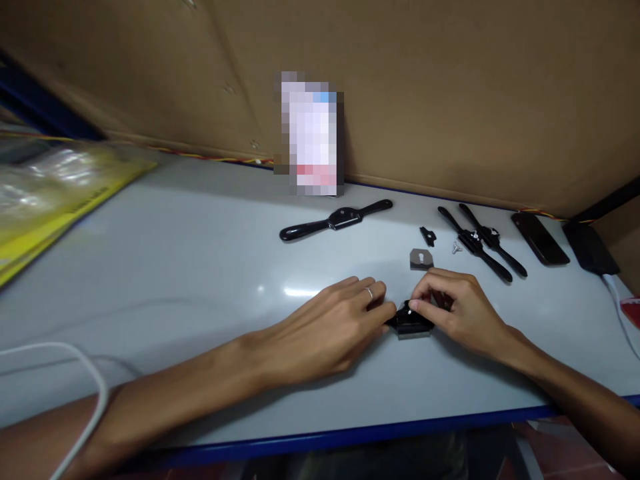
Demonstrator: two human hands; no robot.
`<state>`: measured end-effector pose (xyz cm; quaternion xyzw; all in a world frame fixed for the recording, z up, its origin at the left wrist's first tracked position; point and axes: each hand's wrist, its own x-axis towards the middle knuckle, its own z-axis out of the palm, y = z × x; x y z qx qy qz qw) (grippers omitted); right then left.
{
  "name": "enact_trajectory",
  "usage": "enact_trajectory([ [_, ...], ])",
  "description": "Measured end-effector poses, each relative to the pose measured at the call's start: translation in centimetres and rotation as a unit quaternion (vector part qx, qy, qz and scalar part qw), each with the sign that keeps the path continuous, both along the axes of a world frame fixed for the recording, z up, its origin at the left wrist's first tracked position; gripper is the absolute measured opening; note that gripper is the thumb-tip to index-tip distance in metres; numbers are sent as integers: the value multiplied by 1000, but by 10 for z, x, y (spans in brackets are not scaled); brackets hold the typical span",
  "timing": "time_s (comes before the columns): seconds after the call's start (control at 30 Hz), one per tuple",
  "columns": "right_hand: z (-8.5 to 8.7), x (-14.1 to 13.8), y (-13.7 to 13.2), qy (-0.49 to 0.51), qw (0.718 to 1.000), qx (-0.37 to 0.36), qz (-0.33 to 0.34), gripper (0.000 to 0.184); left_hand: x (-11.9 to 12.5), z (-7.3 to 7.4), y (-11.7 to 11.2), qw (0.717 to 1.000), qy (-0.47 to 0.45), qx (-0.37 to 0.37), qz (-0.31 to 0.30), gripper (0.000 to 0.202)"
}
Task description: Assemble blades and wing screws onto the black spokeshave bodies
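A black spokeshave (pixel 414 323) lies on the table in front of me, its blade edge showing along the near side. My left hand (pixel 345 320), with a ring on one finger, is closed around its left handle, which the fingers mostly hide. The thumb and forefinger of my right hand (pixel 457 307) pinch a small silver screw (pixel 410 311) at the middle of the tool. Just beyond sit a loose slotted blade (pixel 421 259), a small black cap plate (pixel 428 236) and loose silver screws (pixel 456 247).
Another spokeshave (pixel 345 218) lies farther back, and two more spokeshaves (pixel 483 240) rest at right. Beside those are a dark phone (pixel 540 239) and a black device (pixel 591 247) with a white cable. Yellow-edged plastic packaging (pixel 65 193) lies left; a white cable (pixel 95 373) crosses my left forearm.
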<state>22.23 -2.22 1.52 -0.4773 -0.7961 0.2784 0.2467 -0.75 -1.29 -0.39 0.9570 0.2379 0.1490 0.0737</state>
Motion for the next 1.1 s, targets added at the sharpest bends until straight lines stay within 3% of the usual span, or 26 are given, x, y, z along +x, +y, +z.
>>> enact_trajectory([
  [0.1,-4,1,-4,-65,993,99,17,18,0,1,0,1000,1,2,0,16],
  [0.2,-9,-2,-10,-144,964,223,35,22,-1,0,-1,1000,2,1,0,16],
  [0.33,-11,-8,-14,-187,940,286,21,23,-1,-1,-1,1000,3,-8,-1,15],
  [0.4,-9,-8,-14,-180,943,280,15,25,-1,0,-1,1000,3,-4,-4,16],
  [0.5,-1,-3,-10,-105,969,223,5,25,0,1,0,1000,3,2,-5,15],
  [0.63,4,3,-5,10,990,118,78,22,-1,1,0,1000,5,3,-8,14],
  [0.9,-1,5,-3,2,988,114,100,36,-1,2,0,1000,11,17,-12,18],
  [1.1,7,8,2,6,995,49,91,24,-1,1,0,1000,-3,17,-14,17],
])
